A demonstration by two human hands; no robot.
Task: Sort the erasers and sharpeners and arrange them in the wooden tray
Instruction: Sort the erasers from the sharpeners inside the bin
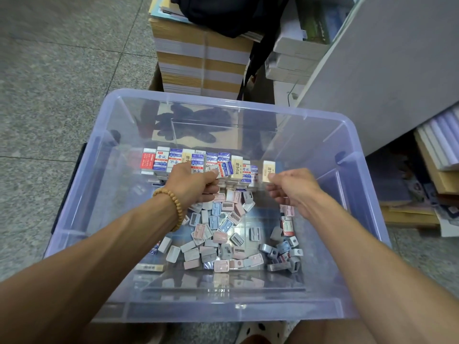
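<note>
many erasers (196, 162) already stand in rows at the far side of the clear bin (347, 135); your left hand (191, 181) grips several, your right hand (293, 187) pinches a cream eraser (268, 171). loose sharpeners (223, 234) near you remain unsorted; no wooden tray shows.

Clear plastic bin (357, 150): open top, high walls all round. Far wall: upright eraser row (198, 162). Middle to near wall: loose sharpener heap (223, 234). Bare floor strips along left wall, right wall and near the eraser row's right end.
</note>
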